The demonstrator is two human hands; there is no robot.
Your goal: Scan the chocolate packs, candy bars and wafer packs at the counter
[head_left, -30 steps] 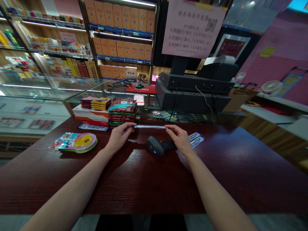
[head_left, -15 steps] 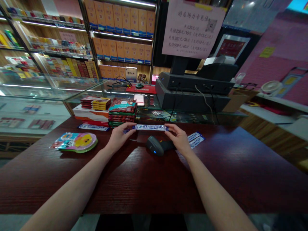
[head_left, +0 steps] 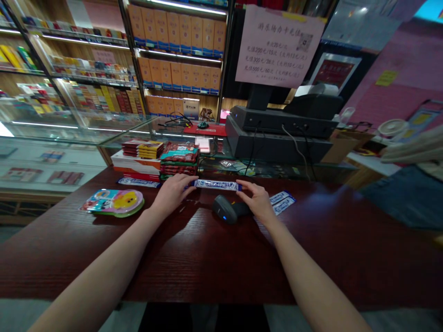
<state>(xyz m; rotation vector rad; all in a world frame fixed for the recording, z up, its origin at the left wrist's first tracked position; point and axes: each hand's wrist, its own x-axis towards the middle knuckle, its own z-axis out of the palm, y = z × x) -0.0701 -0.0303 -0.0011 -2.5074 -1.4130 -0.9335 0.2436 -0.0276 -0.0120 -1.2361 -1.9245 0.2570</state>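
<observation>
A long, narrow blue-and-white wrapped packet point(head_left: 217, 185) is stretched level between my two hands, just above the dark counter. My left hand point(head_left: 175, 192) pinches its left end between thumb and fingers. At the right end, my right hand point(head_left: 255, 198) grips it the same way. Below the packet lies a black barcode scanner point(head_left: 224, 210) with a small blue light, its handle pointing toward my right hand. Two similar packets point(head_left: 283, 203) lie beyond my right hand, and another wrapped packet point(head_left: 139, 182) rests left of my left hand.
Stacked snack bags point(head_left: 180, 157) and boxes point(head_left: 136, 163) stand at the counter's back left. A colourful cartoon package point(head_left: 116, 203) lies at left. Behind is a black register point(head_left: 277, 138) with a paper sign point(head_left: 278, 46). A person in blue jeans point(head_left: 411, 196) stands at the right edge.
A person has come into view at the right edge. The view has shifted slightly; both hands keep hold of the packet in nearly the same place.
</observation>
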